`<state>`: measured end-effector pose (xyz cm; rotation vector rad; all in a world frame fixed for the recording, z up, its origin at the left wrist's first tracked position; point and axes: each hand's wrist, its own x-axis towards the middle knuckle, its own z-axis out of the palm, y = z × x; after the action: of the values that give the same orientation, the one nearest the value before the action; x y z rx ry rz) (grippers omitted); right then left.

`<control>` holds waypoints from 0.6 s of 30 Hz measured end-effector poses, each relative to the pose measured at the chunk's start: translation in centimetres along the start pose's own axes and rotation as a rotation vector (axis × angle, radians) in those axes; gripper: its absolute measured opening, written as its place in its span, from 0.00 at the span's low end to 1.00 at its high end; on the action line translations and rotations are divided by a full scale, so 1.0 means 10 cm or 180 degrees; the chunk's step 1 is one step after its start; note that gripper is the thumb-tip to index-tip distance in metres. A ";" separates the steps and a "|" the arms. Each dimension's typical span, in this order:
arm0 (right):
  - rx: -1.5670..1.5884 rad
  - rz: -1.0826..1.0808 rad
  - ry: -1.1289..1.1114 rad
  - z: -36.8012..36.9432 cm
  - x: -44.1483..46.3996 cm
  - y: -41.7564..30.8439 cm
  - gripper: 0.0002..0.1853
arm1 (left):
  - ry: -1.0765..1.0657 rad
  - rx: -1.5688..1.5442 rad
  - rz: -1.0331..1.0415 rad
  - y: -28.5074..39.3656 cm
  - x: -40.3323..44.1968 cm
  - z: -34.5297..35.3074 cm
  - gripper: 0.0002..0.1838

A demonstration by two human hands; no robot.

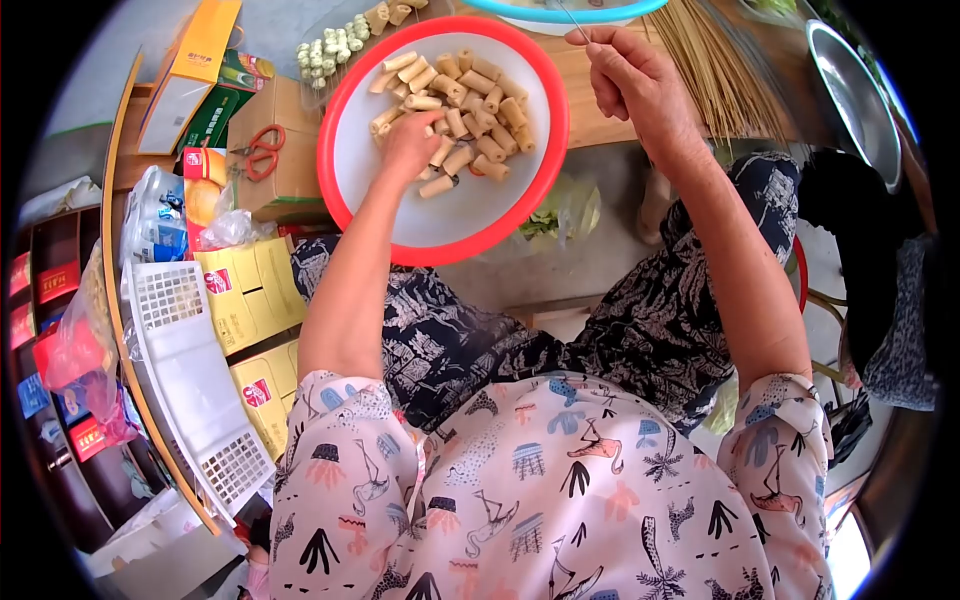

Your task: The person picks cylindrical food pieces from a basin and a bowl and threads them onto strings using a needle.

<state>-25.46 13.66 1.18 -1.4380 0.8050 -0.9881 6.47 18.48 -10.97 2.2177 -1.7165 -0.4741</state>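
Observation:
A white basin with a red rim (548, 178) holds many short, hollow tan rolls (483, 118). My left hand (410, 148) reaches into it, its fingers curled down among the rolls; whether a roll is in its grip is hidden. Up and to the right, my right hand (640, 85) pinches a thin skewer (572, 20) above the wooden table edge. Beside that hand lies a fanned bundle of bamboo skewers (705, 65). At the top left of the basin, a tray carries skewered pale green-white pieces (330, 52) and several skewered tan rolls (385, 14).
A blue-rimmed basin (600, 12) stands at the top, a metal bowl (852, 100) at the right. On the left are red-handled scissors (262, 152) on a cardboard box, yellow boxes (250, 290) and a white plastic rack (190, 375). Below the table hangs a bag with greens (560, 212).

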 end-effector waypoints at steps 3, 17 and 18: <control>0.0060 -0.0038 -0.0051 -0.01 0.01 0.04 0.16 | -0.0196 0.0024 -0.0168 0.08 0.16 0.12 0.26; 0.0044 0.0131 0.0034 0.02 -0.02 -0.08 0.16 | -0.0506 0.0299 0.0016 -0.05 -0.06 -0.06 0.23; -0.0009 0.0122 0.0041 0.02 -0.02 -0.08 0.15 | -0.0648 0.0390 0.0020 -0.02 -0.12 -0.03 0.22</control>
<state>-25.39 14.02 1.93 -1.4150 0.8405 -0.9683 6.51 19.71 -10.66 2.3168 -1.9005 -0.6284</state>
